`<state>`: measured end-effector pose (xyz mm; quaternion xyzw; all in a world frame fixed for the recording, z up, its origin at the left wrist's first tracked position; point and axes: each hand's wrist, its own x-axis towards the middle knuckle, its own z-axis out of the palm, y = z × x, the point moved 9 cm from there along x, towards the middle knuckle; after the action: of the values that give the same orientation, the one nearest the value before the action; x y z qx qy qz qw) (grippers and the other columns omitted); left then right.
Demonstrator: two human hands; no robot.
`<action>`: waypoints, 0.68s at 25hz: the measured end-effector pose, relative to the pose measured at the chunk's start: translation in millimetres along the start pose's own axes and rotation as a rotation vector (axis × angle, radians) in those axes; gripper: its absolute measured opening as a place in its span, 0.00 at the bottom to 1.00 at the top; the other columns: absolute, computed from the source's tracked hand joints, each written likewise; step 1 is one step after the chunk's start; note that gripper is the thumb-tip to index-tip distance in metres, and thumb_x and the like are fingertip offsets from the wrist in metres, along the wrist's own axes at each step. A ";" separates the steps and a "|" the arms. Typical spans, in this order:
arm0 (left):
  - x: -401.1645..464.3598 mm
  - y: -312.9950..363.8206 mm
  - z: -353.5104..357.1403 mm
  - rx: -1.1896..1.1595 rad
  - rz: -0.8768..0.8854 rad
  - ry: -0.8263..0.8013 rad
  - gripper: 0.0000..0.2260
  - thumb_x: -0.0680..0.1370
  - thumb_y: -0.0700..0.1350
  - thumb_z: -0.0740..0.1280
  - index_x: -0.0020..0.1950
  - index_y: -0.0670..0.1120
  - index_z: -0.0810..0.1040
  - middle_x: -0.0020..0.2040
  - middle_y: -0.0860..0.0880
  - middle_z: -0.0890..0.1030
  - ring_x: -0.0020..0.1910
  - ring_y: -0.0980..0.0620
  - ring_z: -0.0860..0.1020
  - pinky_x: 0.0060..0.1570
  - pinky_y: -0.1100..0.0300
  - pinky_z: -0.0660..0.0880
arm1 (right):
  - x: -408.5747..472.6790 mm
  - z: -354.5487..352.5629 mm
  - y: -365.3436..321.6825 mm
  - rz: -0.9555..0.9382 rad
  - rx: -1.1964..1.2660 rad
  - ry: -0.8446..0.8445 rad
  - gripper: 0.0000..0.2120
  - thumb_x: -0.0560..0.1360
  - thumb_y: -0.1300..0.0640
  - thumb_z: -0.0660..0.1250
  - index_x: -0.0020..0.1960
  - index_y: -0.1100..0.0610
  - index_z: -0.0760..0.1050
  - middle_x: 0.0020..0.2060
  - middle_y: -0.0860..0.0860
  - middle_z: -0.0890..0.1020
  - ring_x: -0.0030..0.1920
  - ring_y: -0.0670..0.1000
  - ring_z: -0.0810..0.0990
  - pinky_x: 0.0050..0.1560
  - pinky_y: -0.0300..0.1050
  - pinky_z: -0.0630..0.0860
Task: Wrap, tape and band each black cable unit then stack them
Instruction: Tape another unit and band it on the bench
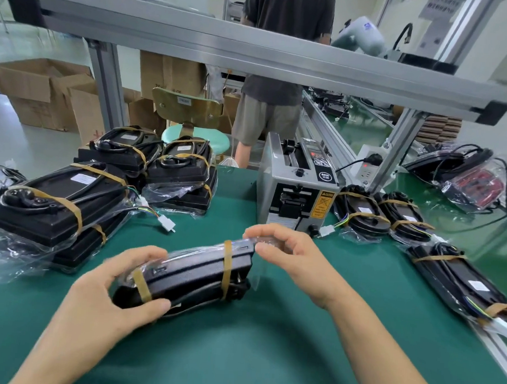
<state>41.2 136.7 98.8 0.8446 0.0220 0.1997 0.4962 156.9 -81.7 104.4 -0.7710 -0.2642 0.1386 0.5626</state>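
Both my hands hold the black cable unit just above the counter: my left hand curls round its near, lower end by one tan band, and my right hand pinches the clear wrap at the far, upper end beside the second band. Its long axis runs from lower left to upper right between my hands, tilted on edge. Judging by that, the loose wrap end at my right is what needs folding. Finished stacks lie to my left, nearer my left hand; the tape dispenser stands just beyond. More banded units sit to my right. Someone stands past the aluminium frame.
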 end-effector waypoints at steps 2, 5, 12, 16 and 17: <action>5.7 37.7 8.3 0.360 0.173 0.016 0.23 0.60 0.60 0.71 0.55 0.61 0.79 0.60 0.62 0.77 0.61 0.60 0.73 0.66 0.61 0.64 | 2.9 -0.7 2.0 -0.004 0.041 0.041 0.06 0.77 0.61 0.66 0.48 0.53 0.80 0.41 0.42 0.83 0.44 0.39 0.78 0.50 0.29 0.71; 4.5 81.2 51.7 0.557 0.342 -0.053 0.26 0.61 0.54 0.76 0.58 0.52 0.79 0.56 0.55 0.80 0.53 0.55 0.74 0.54 0.56 0.69 | 7.5 4.5 -2.8 -0.015 0.057 0.014 0.07 0.77 0.62 0.66 0.43 0.54 0.79 0.36 0.42 0.81 0.40 0.39 0.77 0.47 0.29 0.71; 20.9 71.0 77.7 0.500 0.249 -0.342 0.36 0.66 0.54 0.72 0.64 0.78 0.56 0.49 0.61 0.69 0.43 0.62 0.72 0.42 0.68 0.67 | 31.5 41.8 34.9 0.394 0.255 -0.291 0.03 0.70 0.61 0.70 0.43 0.54 0.79 0.41 0.52 0.80 0.50 0.54 0.71 0.54 0.50 0.62; 32.0 64.3 81.5 0.443 0.165 -0.364 0.28 0.65 0.55 0.73 0.60 0.74 0.67 0.57 0.72 0.69 0.51 0.68 0.72 0.46 0.73 0.66 | 31.1 39.5 81.1 0.603 0.545 -0.095 0.05 0.71 0.52 0.72 0.41 0.52 0.78 0.41 0.50 0.77 0.44 0.50 0.68 0.51 0.45 0.63; 33.9 61.2 79.9 0.433 0.129 -0.364 0.27 0.65 0.54 0.74 0.60 0.72 0.69 0.55 0.77 0.68 0.53 0.69 0.72 0.47 0.74 0.64 | 31.2 17.5 89.0 0.609 0.472 0.079 0.05 0.72 0.53 0.71 0.41 0.53 0.78 0.39 0.49 0.78 0.41 0.48 0.70 0.46 0.42 0.65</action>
<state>91.2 47.4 127.2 0.9525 -0.0790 0.0666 0.2864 196.0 -70.4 17.6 -0.6683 0.0379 0.3264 0.6674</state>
